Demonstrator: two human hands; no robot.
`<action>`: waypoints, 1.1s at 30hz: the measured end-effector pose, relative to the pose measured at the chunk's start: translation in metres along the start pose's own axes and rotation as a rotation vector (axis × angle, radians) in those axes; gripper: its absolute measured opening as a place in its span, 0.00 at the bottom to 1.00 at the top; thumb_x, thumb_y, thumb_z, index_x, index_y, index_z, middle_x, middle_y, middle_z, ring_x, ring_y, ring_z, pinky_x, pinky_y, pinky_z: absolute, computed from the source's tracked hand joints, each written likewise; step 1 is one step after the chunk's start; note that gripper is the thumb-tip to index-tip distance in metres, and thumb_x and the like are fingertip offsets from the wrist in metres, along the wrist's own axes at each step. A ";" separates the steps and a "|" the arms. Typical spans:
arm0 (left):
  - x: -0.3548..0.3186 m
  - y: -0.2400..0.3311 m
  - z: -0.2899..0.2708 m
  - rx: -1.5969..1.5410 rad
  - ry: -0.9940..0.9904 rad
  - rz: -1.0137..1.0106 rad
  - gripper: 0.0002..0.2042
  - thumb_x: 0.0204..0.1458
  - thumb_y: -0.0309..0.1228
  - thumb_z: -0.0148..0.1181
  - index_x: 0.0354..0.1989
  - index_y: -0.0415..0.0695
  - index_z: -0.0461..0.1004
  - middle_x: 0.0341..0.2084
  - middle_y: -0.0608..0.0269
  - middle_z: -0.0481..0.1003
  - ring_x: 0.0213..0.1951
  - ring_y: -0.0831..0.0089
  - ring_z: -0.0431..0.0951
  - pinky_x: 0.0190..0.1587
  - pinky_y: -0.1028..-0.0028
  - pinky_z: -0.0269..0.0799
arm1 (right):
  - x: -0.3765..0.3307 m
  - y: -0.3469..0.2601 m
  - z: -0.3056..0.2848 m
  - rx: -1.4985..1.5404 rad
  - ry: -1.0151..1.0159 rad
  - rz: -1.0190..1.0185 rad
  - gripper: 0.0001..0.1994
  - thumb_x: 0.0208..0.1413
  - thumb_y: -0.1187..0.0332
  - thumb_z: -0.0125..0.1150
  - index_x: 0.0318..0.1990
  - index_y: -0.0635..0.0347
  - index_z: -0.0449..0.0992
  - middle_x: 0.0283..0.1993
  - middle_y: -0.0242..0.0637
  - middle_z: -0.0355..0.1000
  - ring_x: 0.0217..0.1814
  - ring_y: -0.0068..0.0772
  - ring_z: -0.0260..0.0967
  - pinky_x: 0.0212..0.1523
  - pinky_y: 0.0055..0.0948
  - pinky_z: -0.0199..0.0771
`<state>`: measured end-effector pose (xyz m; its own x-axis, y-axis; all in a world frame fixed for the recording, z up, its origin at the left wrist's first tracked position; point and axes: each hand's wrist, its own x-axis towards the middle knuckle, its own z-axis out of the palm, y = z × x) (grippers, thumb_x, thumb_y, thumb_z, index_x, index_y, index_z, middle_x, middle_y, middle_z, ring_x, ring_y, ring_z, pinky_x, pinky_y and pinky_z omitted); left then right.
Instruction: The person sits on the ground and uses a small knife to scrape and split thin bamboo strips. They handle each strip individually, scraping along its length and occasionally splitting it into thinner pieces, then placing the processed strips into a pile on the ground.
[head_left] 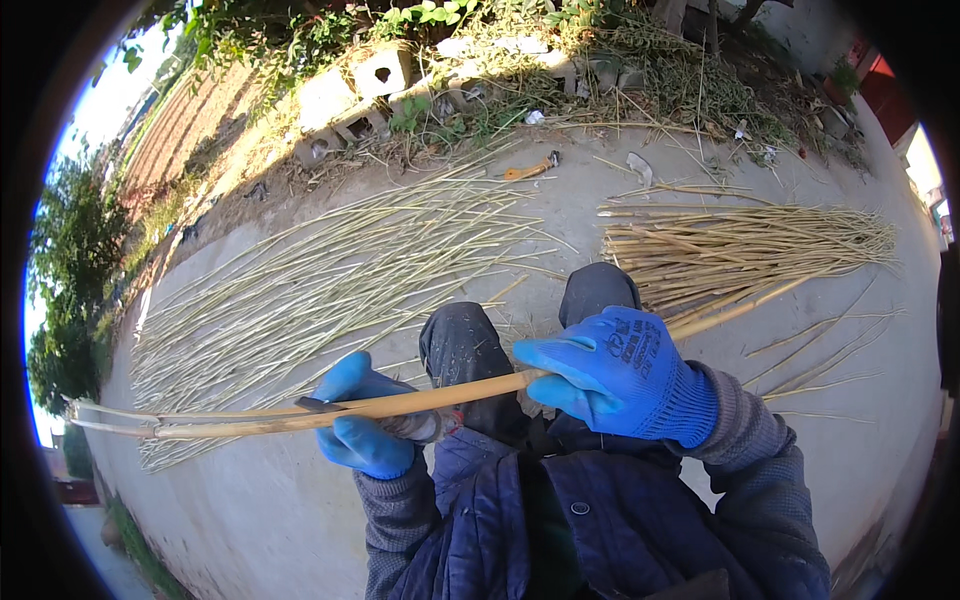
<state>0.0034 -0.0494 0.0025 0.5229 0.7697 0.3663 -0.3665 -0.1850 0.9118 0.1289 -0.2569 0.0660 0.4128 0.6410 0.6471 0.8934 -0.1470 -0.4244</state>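
A long tan cane (470, 391) lies across my lap, its left part split lengthwise into strips that spread apart at the far end. My right hand (625, 375), in a blue coated glove, is closed around the whole part of the cane. My left hand (368, 445), gloved alike, is closed on a knife whose dark blade (318, 404) sits in the cane where the split starts. What looks like the knife's pale wrapped handle (415, 426) shows beside this hand, below the cane. The cane's right end runs on behind my right hand.
Split pale strips (330, 290) lie spread on the concrete ground at the left. A pile of whole canes (740, 245) lies at the right, a few thin stalks (830, 365) nearer. Ahead are an orange-handled tool (532, 168), hollow blocks (383, 72) and dry brush (680, 80).
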 end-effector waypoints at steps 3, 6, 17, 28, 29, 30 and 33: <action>-0.003 -0.004 0.001 0.029 -0.186 0.129 0.30 0.64 0.53 0.48 0.50 0.29 0.70 0.32 0.46 0.77 0.28 0.69 0.77 0.31 0.71 0.77 | -0.002 -0.002 0.000 -0.016 -0.103 -0.015 0.17 0.51 0.59 0.71 0.44 0.58 0.77 0.21 0.32 0.67 0.21 0.33 0.69 0.22 0.35 0.69; -0.025 -0.021 0.014 -0.040 -0.358 0.154 0.27 0.62 0.45 0.58 0.55 0.30 0.67 0.39 0.45 0.78 0.31 0.67 0.80 0.33 0.70 0.79 | -0.004 -0.008 0.007 0.003 -0.098 -0.025 0.15 0.52 0.59 0.70 0.41 0.58 0.76 0.20 0.32 0.65 0.20 0.33 0.69 0.20 0.35 0.67; -0.042 -0.020 0.021 -0.045 -0.456 -0.150 0.36 0.62 0.58 0.48 0.55 0.28 0.68 0.42 0.44 0.77 0.40 0.61 0.80 0.44 0.65 0.80 | -0.006 -0.016 0.017 0.097 -0.149 0.033 0.14 0.49 0.64 0.71 0.40 0.61 0.78 0.21 0.36 0.67 0.19 0.39 0.69 0.18 0.37 0.65; 0.002 0.006 0.007 -0.016 -0.327 -0.001 0.37 0.65 0.60 0.36 0.52 0.31 0.69 0.26 0.57 0.75 0.26 0.72 0.76 0.28 0.74 0.72 | 0.000 -0.011 0.013 -0.013 -0.094 -0.044 0.14 0.53 0.64 0.68 0.44 0.60 0.74 0.21 0.32 0.65 0.20 0.35 0.69 0.19 0.35 0.67; 0.007 0.011 0.006 0.010 -0.273 0.031 0.37 0.65 0.60 0.36 0.53 0.31 0.68 0.27 0.57 0.75 0.26 0.72 0.76 0.28 0.74 0.72 | 0.000 -0.010 0.012 0.023 -0.124 -0.042 0.16 0.53 0.64 0.68 0.46 0.60 0.74 0.21 0.32 0.65 0.20 0.35 0.69 0.19 0.35 0.67; 0.006 0.015 0.010 0.037 -0.211 0.067 0.37 0.65 0.60 0.35 0.54 0.31 0.67 0.27 0.57 0.76 0.26 0.73 0.76 0.27 0.74 0.72 | 0.000 -0.012 0.012 0.046 -0.139 -0.042 0.18 0.52 0.64 0.69 0.47 0.60 0.73 0.21 0.32 0.66 0.20 0.35 0.69 0.19 0.35 0.67; 0.000 0.019 0.020 0.106 -0.353 0.103 0.36 0.65 0.59 0.39 0.51 0.29 0.69 0.29 0.51 0.78 0.29 0.70 0.79 0.30 0.74 0.75 | -0.001 -0.013 0.011 0.050 -0.203 -0.036 0.20 0.51 0.62 0.70 0.48 0.61 0.74 0.21 0.32 0.67 0.20 0.35 0.69 0.20 0.36 0.68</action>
<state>0.0121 -0.0654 0.0235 0.7275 0.4891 0.4811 -0.3586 -0.3267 0.8744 0.1147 -0.2467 0.0641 0.3319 0.7843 0.5241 0.8952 -0.0867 -0.4373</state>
